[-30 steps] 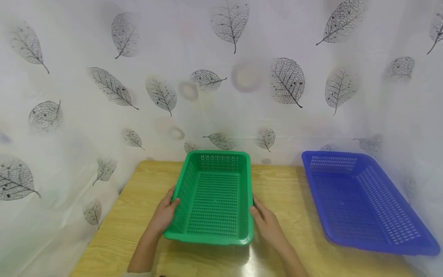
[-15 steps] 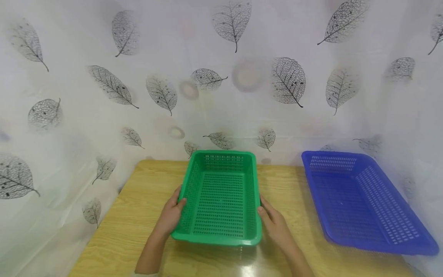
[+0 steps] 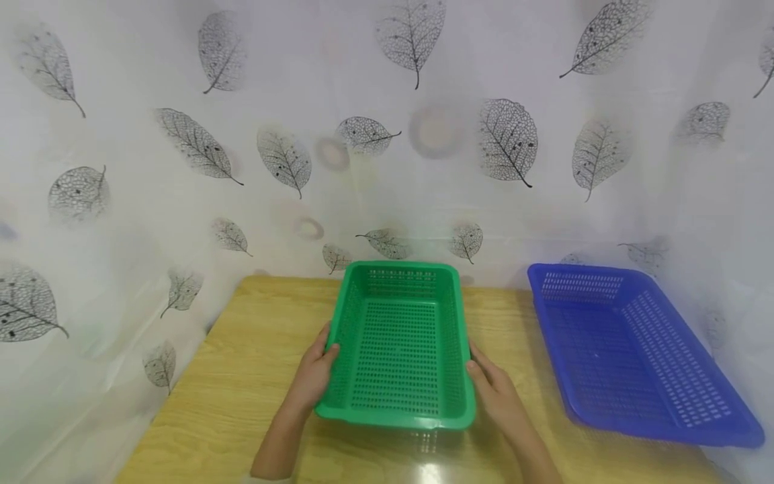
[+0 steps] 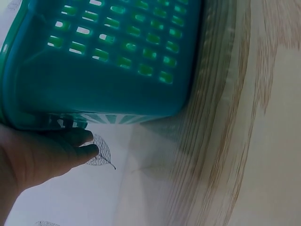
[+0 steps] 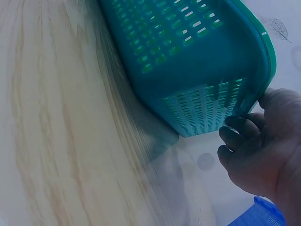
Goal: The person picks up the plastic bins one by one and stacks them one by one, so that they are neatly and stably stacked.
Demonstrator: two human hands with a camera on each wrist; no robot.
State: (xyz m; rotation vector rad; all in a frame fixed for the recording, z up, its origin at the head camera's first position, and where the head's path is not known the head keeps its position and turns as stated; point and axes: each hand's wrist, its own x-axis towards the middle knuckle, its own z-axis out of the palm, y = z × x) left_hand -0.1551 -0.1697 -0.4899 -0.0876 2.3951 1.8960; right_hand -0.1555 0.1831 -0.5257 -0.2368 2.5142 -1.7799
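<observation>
The green basket (image 3: 398,353) blocks the middle; between right hand (image 3: 498,395) and blue basket (image 3: 611,363) seems passable.

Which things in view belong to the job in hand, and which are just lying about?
Apparently belonging:
green basket
left hand and right hand, gripping it
wooden table, underneath

Apparently just lying about, or background:
blue basket, untouched
leaf-patterned backdrop

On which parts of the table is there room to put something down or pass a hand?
The widest bare patch of the table lies between its left edge and the left hand. A narrower strip runs between the right hand and the blue basket. Crowded: the middle, where both hands hold the green basket, and the right, which the blue basket covers.
</observation>
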